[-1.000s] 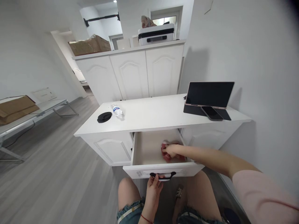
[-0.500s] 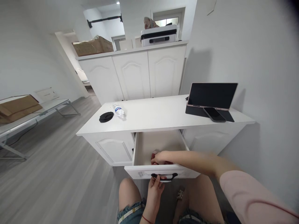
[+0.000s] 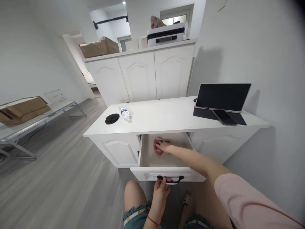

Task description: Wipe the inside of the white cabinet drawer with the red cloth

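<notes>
Room: grey plank floor (image 3: 71,171), pale walls; a low white cabinet (image 3: 162,114) spans the middle, its drawer (image 3: 147,159) pulled out. Clock directions start from the drawer's middle, 12 being the far side.
Red cloth: inside the drawer, slightly toward 10 o'clock, bunched on the pale floor beneath the right hand (image 3: 164,146).
Hidden cloth: fingers and knuckles cover its middle, so its full outline and folds are hard to make out.
Cloth direction: one visible lobe runs roughly from 11 to 5 o'clock; another bit pokes out past the knuckles toward 2. A single long axis cannot be told.
Right fingers: laid over the cloth, tips toward 10 o'clock; whether they pinch it or only press, I cannot tell.
Right arm: comes in from 4 o'clock and hides part of the drawer's near right corner; the pink sleeve (image 3: 247,203) is cut off by the frame.
Left hand (image 3: 161,190): at 6 o'clock, curled narrowly around the left part of the black handle (image 3: 176,180), thumb in front, other fingers partly hidden behind.
Handle direction: long axis roughly 9 to 3 o'clock.
Drawer label (image 3: 146,175): print too small to read.
Cabinet top: bottle (image 3: 125,113) and black disc (image 3: 112,118) toward 10; tablet (image 3: 222,97) and phone (image 3: 224,117) toward 2.
Cut off: left-hand table (image 3: 57,109), at the frame's edge.
</notes>
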The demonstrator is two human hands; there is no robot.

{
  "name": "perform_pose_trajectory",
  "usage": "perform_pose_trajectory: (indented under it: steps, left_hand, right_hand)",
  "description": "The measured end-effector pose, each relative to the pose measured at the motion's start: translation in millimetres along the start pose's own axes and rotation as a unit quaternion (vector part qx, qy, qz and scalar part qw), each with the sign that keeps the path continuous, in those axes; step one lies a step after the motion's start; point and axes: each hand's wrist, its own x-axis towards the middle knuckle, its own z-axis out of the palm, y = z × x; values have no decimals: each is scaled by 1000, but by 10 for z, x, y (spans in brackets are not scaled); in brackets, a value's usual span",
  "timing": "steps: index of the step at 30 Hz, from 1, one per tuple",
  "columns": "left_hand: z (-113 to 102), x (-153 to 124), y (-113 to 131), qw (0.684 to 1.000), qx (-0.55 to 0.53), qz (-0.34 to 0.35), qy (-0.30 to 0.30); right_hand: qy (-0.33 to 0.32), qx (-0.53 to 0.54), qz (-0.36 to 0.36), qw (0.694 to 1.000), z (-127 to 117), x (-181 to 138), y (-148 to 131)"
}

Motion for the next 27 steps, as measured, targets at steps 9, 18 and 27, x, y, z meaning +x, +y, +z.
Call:
perform_pose_trajectory:
  steps: [9,18,27]
  left_hand:
    - [46,65,89,1000,14,16,-22]
    - [252,401,335,998,24,37,-51]
    - [267,537,280,998,-6,46,-50]
  right_hand:
    - [27,154,-59,986,-628,-667,145]
    - [355,46,-41,933,-556,-2344,48]
    - [448,-76,-13,891,639,-1830,103]
